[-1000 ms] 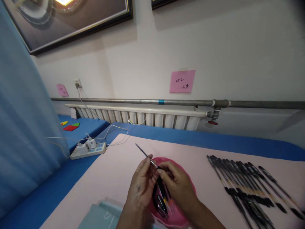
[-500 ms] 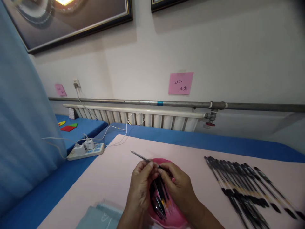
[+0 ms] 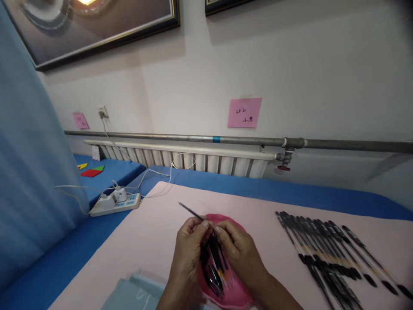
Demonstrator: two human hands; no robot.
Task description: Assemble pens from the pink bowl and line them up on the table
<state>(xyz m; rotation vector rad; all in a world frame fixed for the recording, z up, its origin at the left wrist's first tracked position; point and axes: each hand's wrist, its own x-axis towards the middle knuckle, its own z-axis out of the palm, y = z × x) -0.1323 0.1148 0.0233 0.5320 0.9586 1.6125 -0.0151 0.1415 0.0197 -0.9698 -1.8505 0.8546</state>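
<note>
My left hand point(image 3: 190, 245) is closed, thumb and fingers pinching a slim, uncapped pen point(image 3: 190, 209) whose pointed tip sticks out up and to the left. Close beside it, my right hand point(image 3: 240, 252) is closed too, with thumb and forefinger pressed together by the pen's rear end. What those fingertips hold is too small to make out. Under both hands sits a pink basket point(image 3: 238, 297). Inside it lie black pen parts point(image 3: 213, 277) and several thin refills point(image 3: 227, 275) with orange and clear ends, partly hidden by my hands.
Several black pens point(image 3: 318, 234) lie in a slanted row on the pink sheet point(image 3: 129, 241) at right, with more black pieces point(image 3: 335, 280) below them. A folded grey-blue cloth point(image 3: 132, 295) is at front left. A power strip point(image 3: 116, 204) with white plugs stands beyond the sheet's left edge.
My right fingertips have drawn slightly back from the left ones, and the dark pen end between them no longer shows. The pen tip has shifted a little right and up.
</note>
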